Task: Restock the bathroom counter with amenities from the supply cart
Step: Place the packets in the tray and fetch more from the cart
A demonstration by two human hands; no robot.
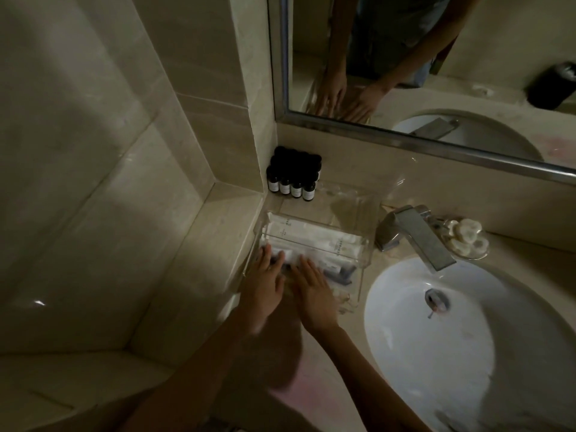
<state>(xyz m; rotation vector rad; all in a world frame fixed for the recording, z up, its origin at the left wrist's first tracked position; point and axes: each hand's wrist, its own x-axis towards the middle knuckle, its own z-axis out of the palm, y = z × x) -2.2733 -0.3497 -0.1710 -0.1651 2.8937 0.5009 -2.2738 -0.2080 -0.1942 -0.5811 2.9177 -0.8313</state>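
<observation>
- Packets [314, 236] lay crosswise in the tray [369, 254], long axes left to right.
- Left hand [265, 283] and right hand [313, 291] rested flat at the tray's near end, fingers straight.

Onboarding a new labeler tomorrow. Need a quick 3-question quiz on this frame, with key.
1. True or false: the left hand and right hand both lie flat, fingers straight, on the packets in the tray.
2. How many bottles in the front row show a white label?
3. Where is the dish of white rounds? A) in the tray B) just right of the tap C) beside the bottles

Key: 1 true; 2 four; 3 B.
</observation>
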